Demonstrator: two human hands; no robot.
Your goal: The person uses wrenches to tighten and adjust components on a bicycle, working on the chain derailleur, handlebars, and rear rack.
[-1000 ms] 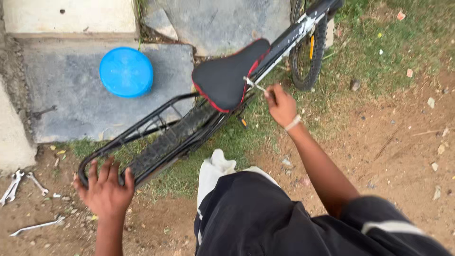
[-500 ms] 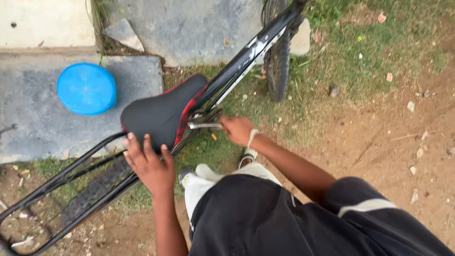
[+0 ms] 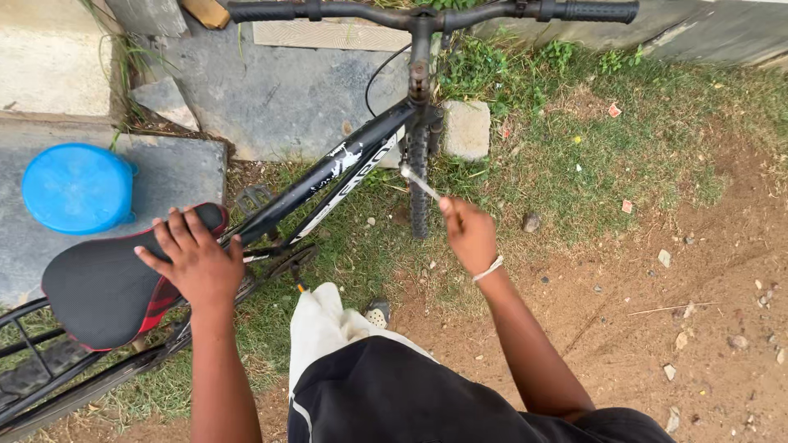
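A black bicycle stands in front of me on grass, its handlebar at the top and its front wheel pointing toward me. My left hand rests flat on the black and red saddle, fingers spread. My right hand is closed around a slim metal tool, whose tip reaches toward the frame beside the front wheel. A white band sits on that wrist. My knee in white trousers and a dark shirt fill the bottom.
A blue round lid or bowl lies on the concrete slab at left. A square stone sits by the front wheel. Bare dirt with small stones spreads to the right. The rear rack is at bottom left.
The view has swung toward the bike's front. My left hand came from the rear rack onto the saddle. My right hand left the seat post area and moved up to the front wheel.
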